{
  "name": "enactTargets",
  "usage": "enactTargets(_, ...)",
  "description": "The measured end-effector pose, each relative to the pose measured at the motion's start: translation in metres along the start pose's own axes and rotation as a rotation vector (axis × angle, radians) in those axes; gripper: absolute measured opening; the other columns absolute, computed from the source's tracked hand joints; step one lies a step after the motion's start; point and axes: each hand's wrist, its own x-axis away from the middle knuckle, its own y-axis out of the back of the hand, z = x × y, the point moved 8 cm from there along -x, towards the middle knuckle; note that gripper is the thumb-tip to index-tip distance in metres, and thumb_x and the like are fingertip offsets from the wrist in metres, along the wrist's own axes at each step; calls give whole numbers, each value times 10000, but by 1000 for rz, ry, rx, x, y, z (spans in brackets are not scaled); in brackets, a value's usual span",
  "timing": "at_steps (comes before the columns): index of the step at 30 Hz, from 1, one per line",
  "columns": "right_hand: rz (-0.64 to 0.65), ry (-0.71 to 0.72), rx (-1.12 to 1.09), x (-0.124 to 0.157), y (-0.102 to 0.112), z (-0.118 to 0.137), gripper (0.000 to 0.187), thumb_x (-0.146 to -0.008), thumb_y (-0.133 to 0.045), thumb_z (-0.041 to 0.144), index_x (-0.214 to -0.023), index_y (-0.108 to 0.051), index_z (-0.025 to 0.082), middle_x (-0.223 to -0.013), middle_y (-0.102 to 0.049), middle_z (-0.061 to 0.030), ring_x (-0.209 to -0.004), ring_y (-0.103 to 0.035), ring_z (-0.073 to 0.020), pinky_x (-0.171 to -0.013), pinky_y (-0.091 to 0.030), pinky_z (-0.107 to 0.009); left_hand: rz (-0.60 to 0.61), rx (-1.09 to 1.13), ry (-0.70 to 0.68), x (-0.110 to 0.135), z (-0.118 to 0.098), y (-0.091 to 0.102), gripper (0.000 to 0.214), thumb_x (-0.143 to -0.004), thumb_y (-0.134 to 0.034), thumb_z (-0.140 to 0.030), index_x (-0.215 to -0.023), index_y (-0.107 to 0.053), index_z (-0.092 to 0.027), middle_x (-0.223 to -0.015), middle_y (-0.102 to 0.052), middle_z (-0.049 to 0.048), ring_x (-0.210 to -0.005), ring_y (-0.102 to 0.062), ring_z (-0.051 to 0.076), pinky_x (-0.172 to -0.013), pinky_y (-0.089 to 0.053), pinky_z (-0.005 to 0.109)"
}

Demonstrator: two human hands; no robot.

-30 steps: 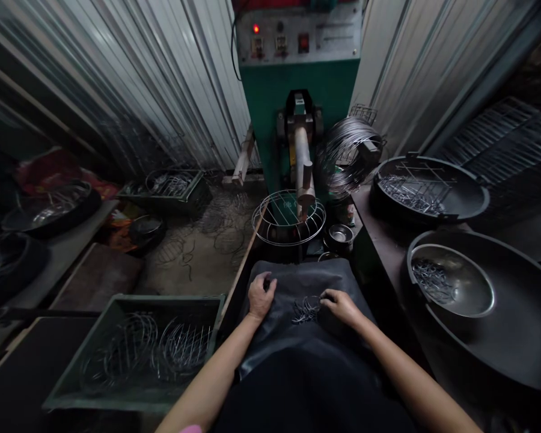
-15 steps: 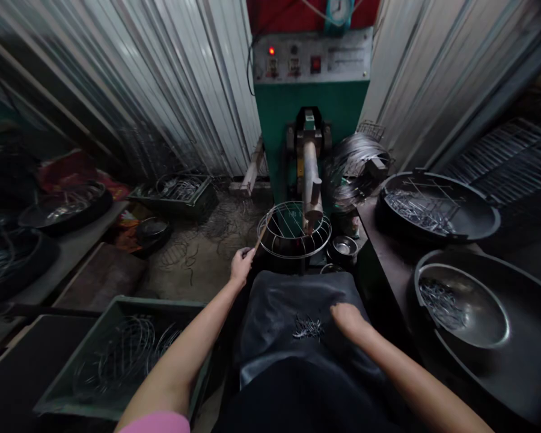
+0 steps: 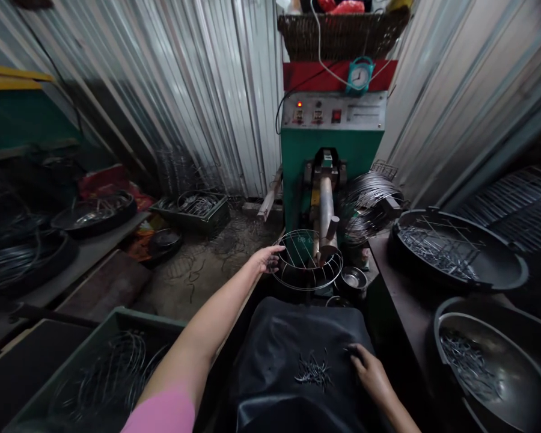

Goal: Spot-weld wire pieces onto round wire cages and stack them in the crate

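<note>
My left hand (image 3: pixel 267 258) reaches forward to the left rim of a round wire basket frame (image 3: pixel 307 261) mounted on the green machine (image 3: pixel 331 150); its fingers are spread at the rim. My right hand (image 3: pixel 370 373) rests on a dark cloth (image 3: pixel 279 343) over my lap, fingers curled beside a small heap of short wire pieces (image 3: pixel 313 370). Whether the right hand holds a piece is hidden.
A metal bowl of wire pieces (image 3: pixel 487 367) and a black pan with more wire (image 3: pixel 455 249) sit at the right. A wire coil (image 3: pixel 369 201) hangs beside the machine. A green crate of wire rings (image 3: pixel 94 373) stands at the lower left. Corrugated metal walls surround.
My left hand left the lap cloth and stretched forward to the basket frame's rim. The camera tilted upward. My right hand stayed by the wire pieces.
</note>
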Motion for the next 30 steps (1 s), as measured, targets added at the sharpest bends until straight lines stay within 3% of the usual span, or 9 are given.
enactTargets(2,-41,4,29,1,1,-3,323,-672,-452,432,-843,-608,207,-885,-697,-91,-870,-646,-257,-789,-482,-327,-14,-23,74,-3,5,1,388,-467,-820,-331,-654,-518,-174,-519,-466,-35,-416,-418,97,-464,-412,269)
enactTargets(6,-83,21,57,-2,1,-5,223,-654,-451,406,-745,-543,225,-754,-671,-61,-736,-630,-239,-696,-479,-319,20,-6,119,-3,7,-5,399,-451,-817,-317,-614,-482,-174,-459,-411,-63,-366,-365,71,-395,-336,215)
enactTargets(9,-79,37,59,-1,0,0,184,-634,-501,414,-655,-487,232,-634,-609,-17,-632,-583,-208,-616,-456,-297,19,66,86,1,6,-9,376,-480,-794,-286,-608,-460,-172,-447,-363,-87,-337,-276,32,-358,-257,172)
enactTargets(12,-66,8,11,3,2,4,270,-645,-530,470,-591,-430,225,-535,-514,19,-543,-525,-169,-536,-422,-268,-9,134,33,6,7,-8,351,-503,-772,-256,-629,-456,-169,-457,-335,-100,-336,-209,8,-341,-178,142)
enactTargets(19,36,-104,-249,6,-1,12,332,-678,-508,493,-798,-566,189,-570,-566,17,-477,-549,-154,-475,-424,-262,-55,201,-27,24,13,2,380,-500,-748,-254,-616,-394,-181,-464,-258,-119,-340,-153,-2,-331,-105,139)
enactTargets(22,9,-43,-427,-5,7,43,389,-690,-559,519,-857,-586,169,-640,-614,-15,-557,-594,-163,-533,-465,-272,-93,239,-108,36,12,3,381,-480,-735,-250,-621,-387,-184,-467,-254,-120,-343,-151,0,-338,-92,146)
enactTargets(26,-108,186,-642,-26,20,116,327,-776,-572,458,-934,-580,173,-837,-658,-56,-688,-631,-156,-632,-495,-276,-124,234,-221,52,11,-8,375,-456,-726,-237,-682,-433,-179,-487,-297,-112,-360,-206,7,-362,-100,150)
enactTargets(30,-62,365,-539,-41,5,170,243,-807,-538,400,-885,-598,178,-819,-670,-53,-661,-621,-152,-609,-488,-263,-165,207,-250,62,14,-14,422,-453,-721,-232,-779,-457,-185,-518,-346,-106,-377,-226,12,-374,-110,151)
